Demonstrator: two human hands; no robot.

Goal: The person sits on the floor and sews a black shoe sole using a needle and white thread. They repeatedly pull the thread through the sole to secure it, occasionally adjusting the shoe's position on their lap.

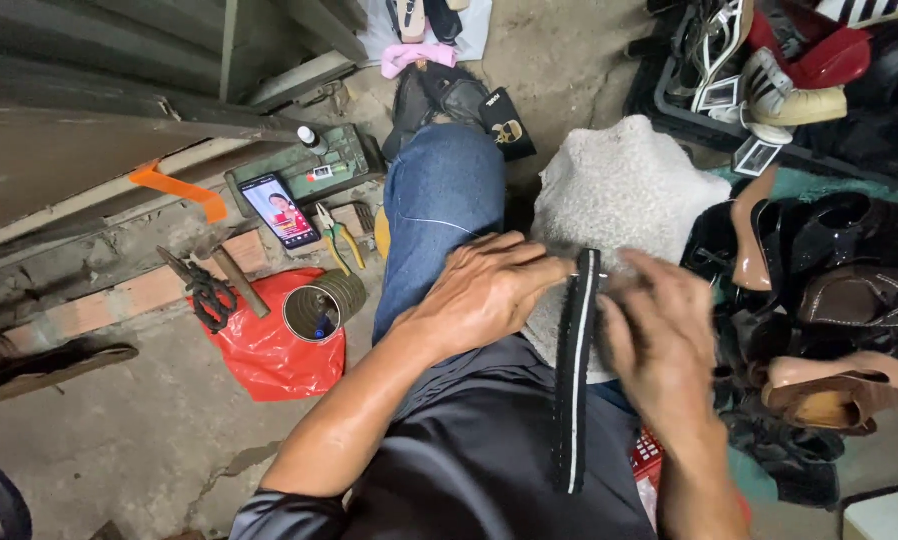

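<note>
Strap (575, 370): matt black, stitched edge. Towel (619, 190): rough grey cloth. Jeans (439, 210): blue denim. Bag (269, 350): glossy red plastic. Tin (321, 308): ribbed metal. Floor (119, 440): rough concrete.

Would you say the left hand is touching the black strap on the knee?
Touching: the head view shows the left hand with its fingertips pressed against the black strap's upper edge.

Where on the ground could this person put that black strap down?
Bare concrete floor lies lower left, below the red plastic bag and the tin can. The right is crowded with the shoe pile.
</note>
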